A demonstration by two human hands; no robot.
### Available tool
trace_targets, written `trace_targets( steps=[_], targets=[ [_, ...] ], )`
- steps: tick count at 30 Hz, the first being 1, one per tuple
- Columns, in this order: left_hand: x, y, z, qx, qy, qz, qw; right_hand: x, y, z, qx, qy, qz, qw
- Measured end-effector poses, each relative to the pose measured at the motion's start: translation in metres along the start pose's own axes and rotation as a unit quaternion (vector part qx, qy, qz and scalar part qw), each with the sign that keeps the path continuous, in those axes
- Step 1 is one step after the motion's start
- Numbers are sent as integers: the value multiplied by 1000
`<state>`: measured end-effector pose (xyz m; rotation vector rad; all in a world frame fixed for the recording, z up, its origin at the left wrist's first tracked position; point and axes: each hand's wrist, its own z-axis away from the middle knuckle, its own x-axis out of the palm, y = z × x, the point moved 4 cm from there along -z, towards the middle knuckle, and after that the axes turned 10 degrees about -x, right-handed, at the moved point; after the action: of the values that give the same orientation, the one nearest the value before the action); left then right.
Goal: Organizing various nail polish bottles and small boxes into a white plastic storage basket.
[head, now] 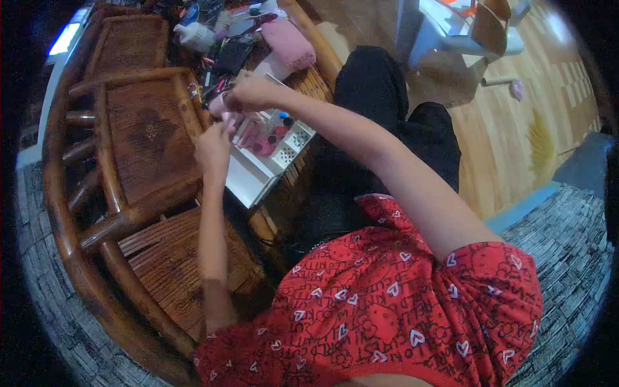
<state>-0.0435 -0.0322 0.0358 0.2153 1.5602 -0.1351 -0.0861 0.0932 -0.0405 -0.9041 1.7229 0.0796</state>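
Observation:
A white plastic organizer (248,180) rests on the slatted bamboo seat, with small bottles and other pink items (263,145) inside it. Over its far end, my right hand (254,92) is closed around a pink object (218,105), whose kind I cannot tell. My left hand (214,145) is at the organizer's left side, its fingertips pinching the lower part of the same pink thing. The two hands are close together but apart.
A rolled pink towel (288,44), a white bottle (195,36) and a black pouch (235,54) lie beyond my hands. The brown bamboo backrest (150,130) rises at the left. A white chair (440,36) stands at the upper right.

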Motion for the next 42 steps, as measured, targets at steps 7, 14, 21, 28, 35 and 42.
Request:
trace_targets(
  steps=[7,14,21,28,35,42],
  targets=[
    [-34,17,13,37,26,-17,999,-22,-15,3,59,74,-164,982],
    [-31,0,1,74,-3,-31,997,-18,-18,3,59,113,-161,979],
    [-57,-10,-13,83,-53,38,994,-12,-5,1,26,222,-178,958],
    [-44,-13,-42,96,-111,105,984,-8,-12,-7,18,291,-100,951],
    [-51,-39,-51,93,-75,138,983,-46,-13,-11,-85,377,-182,904],
    [-31,-28,-16,62,93,29,993,-47,-20,1,-47,353,-178,917]
  ],
)
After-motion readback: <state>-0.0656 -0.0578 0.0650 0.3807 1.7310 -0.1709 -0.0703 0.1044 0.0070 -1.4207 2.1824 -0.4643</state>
